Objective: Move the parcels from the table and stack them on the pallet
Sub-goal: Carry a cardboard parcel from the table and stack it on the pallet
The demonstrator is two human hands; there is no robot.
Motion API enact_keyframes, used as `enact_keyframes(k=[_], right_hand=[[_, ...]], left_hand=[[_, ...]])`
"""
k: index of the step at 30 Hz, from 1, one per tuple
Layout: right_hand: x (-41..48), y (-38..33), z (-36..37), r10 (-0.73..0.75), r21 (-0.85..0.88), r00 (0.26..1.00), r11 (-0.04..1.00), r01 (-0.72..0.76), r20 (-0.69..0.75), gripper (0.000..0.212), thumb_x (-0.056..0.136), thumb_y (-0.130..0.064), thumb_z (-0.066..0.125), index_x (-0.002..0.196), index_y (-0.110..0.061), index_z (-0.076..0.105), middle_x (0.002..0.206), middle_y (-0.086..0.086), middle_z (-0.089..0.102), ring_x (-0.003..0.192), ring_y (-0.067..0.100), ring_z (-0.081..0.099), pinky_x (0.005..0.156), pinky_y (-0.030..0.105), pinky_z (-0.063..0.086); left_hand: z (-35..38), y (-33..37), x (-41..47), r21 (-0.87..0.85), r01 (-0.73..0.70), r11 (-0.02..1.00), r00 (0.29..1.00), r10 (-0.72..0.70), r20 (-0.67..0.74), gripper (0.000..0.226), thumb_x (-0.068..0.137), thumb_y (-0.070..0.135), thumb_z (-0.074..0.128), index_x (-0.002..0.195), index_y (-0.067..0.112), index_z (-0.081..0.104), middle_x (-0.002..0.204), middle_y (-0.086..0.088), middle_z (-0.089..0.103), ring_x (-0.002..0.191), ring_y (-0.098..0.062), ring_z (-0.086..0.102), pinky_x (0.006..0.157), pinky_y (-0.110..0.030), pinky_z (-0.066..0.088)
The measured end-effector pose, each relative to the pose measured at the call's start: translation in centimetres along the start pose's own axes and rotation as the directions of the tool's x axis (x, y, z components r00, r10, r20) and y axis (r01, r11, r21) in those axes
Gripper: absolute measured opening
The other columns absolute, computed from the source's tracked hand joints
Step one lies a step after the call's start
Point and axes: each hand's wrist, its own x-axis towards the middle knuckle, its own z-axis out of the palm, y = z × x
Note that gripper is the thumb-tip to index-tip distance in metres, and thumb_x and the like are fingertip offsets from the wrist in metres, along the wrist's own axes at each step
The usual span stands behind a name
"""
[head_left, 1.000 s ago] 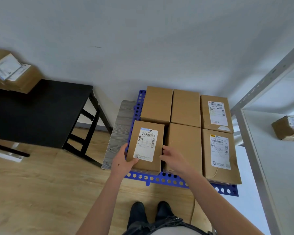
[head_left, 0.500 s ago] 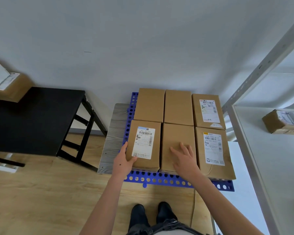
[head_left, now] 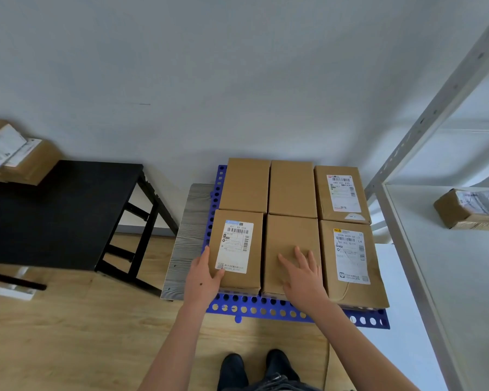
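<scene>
L grip [head_left: 202, 277]: rect. cardboard parcel [head_left: 237, 249]; perforated pallet [head_left: 266, 309]

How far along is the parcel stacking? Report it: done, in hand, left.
Done: six parcels lie in two rows of three on the blue pallet. In hand: the left hand grips the near-left parcel at its near corner, and the right hand rests flat on the near-middle parcel, as if squaring the row. Left: more parcels sit on the black table at far left, not yet moved.

The front-left parcel's label [head_left: 235, 246] seems to read "451 K4 058".
</scene>
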Motion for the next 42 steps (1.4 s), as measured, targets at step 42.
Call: enact_keyframes(k=[42], right_hand=[[-5.4, -30.6, -1.0, -0.638, 0.220, 0.760, 0.764, 0.607, 0.120, 0.037, 0.096, -0.023, 0.054, 0.133, -0.030, 0.051, 0.126, -0.008, 0.059, 0.108, 0.006, 0.057, 0.097, 0.022, 0.046]], left_hand=[[-23.6, -16.1, -12.8, -0.382, -0.047, 0.923, 0.902, -0.125, -0.413, 0.010, 0.091, 0.021, 0.058, 0.098, 0.025, 0.063, 0.097, 0.016, 0.061, 0.090, 0.002, 0.056, 0.068, -0.011, 0.040]])
